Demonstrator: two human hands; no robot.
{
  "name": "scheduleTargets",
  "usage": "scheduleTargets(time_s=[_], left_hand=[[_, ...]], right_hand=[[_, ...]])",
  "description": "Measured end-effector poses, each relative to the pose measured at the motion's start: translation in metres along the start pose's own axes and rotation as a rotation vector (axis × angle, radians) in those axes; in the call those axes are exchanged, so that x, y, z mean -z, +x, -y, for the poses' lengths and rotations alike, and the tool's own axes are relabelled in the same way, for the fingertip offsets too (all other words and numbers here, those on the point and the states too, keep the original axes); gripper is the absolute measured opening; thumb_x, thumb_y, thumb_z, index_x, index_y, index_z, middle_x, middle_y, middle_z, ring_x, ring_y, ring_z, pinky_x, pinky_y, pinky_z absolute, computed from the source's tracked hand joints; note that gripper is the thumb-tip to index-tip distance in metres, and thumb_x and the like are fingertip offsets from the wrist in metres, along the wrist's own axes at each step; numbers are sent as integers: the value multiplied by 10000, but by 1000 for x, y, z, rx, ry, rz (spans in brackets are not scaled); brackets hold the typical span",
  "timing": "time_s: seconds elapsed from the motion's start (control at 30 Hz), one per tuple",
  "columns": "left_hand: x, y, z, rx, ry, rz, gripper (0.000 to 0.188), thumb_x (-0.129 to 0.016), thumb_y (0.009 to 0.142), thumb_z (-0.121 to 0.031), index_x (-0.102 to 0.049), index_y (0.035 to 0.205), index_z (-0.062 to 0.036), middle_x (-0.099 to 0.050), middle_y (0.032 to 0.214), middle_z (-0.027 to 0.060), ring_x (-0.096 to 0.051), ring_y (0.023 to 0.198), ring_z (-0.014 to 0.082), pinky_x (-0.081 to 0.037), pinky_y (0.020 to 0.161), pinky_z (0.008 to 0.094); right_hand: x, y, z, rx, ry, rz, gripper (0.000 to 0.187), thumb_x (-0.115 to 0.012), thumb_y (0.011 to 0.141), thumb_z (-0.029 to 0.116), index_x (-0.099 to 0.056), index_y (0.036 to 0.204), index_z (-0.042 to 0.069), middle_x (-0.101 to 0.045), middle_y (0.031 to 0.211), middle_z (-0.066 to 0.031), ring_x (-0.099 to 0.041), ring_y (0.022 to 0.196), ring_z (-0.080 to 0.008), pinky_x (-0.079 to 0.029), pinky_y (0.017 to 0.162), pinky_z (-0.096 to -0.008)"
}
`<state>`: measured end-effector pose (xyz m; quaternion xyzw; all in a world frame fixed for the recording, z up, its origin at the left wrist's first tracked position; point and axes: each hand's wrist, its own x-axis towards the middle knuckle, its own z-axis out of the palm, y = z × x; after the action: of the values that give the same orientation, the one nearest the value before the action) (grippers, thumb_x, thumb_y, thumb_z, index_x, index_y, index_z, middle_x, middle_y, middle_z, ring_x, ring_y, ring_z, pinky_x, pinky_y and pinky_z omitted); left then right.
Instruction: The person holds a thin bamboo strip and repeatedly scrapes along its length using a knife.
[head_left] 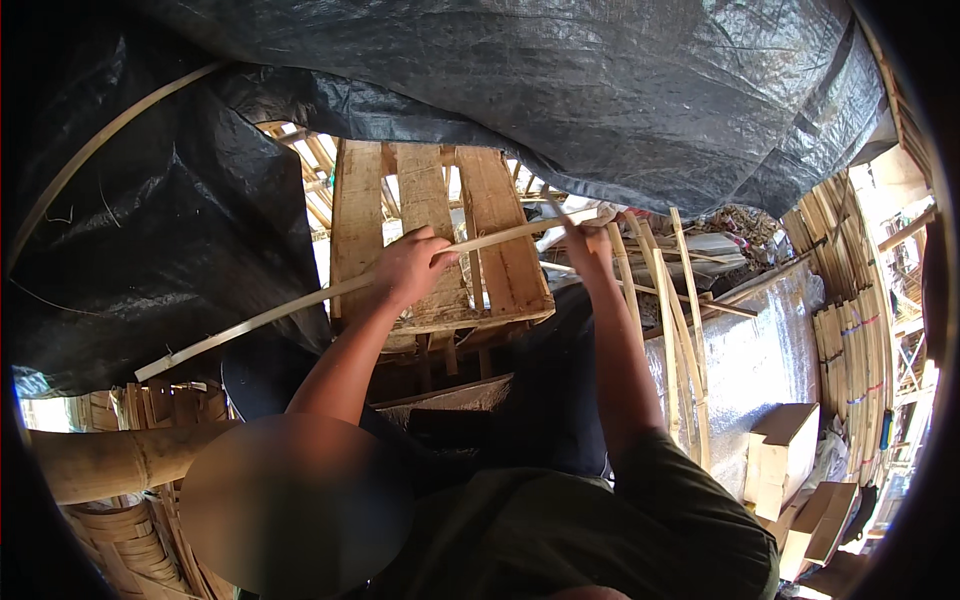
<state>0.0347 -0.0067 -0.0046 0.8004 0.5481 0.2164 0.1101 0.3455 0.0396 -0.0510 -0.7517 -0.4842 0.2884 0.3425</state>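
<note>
A long, pale bamboo strip (255, 322) slants from the lower left up across a wooden slatted stand (425, 185). My left hand (405, 268) is closed around the strip near its middle, above the slats. Beside the strip's far right end, my right hand (590, 252) is closed on a thin, dark, knife-like tool (553, 204) that points up and to the left. Whether its blade touches the strip cannot be made out. The fingers of the right hand are partly hidden.
Several loose bamboo strips (672, 310) lean to the right of my right arm. Black tarpaulin (620, 90) hangs across the back and left. Stacked bamboo bundles (850, 350) and a cardboard box (780, 455) stand at right. A thick bamboo pole (130, 462) lies at lower left.
</note>
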Motion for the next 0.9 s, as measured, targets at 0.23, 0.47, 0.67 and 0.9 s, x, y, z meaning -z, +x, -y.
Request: scheduleTargets(time_s=[0.23, 0.47, 0.67, 0.9], left_hand=[[-1, 4, -4, -7, -4, 1, 243, -653, 886, -350, -696, 954, -121, -602, 869, 51, -644, 778, 273, -506, 658, 385], [-4, 4, -3, -17, -18, -13, 239, -651, 889, -353, -671, 917, -116, -620, 896, 54, -651, 799, 276, -513, 670, 385], [-6, 1, -2, -27, -12, -40, 241, -664, 877, -330, -637, 874, -91, -616, 899, 66, -650, 807, 285, -515, 670, 400], [-5, 3, -6, -30, -32, -44, 240, -664, 876, -326, -629, 888, -89, -617, 897, 64, -648, 836, 277, -518, 685, 399]], right_hand=[[-18, -19, 7, 214, -137, -125, 425, -664, 868, 391, -681, 747, -17, -658, 700, -221, -663, 726, -388, -503, 665, -441], [-23, -27, 14, 260, -155, -96, 486, -682, 840, 484, -707, 897, 2, -694, 791, -200, -683, 828, -373, -516, 741, -440], [-4, -8, -9, 155, -146, -242, 402, -651, 879, 347, -675, 698, -11, -662, 718, -227, -649, 683, -427, -523, 632, -471], [13, -2, -13, 234, -205, -226, 444, -658, 876, 379, -675, 659, -9, -639, 620, -209, -655, 626, -390, -502, 562, -437]])
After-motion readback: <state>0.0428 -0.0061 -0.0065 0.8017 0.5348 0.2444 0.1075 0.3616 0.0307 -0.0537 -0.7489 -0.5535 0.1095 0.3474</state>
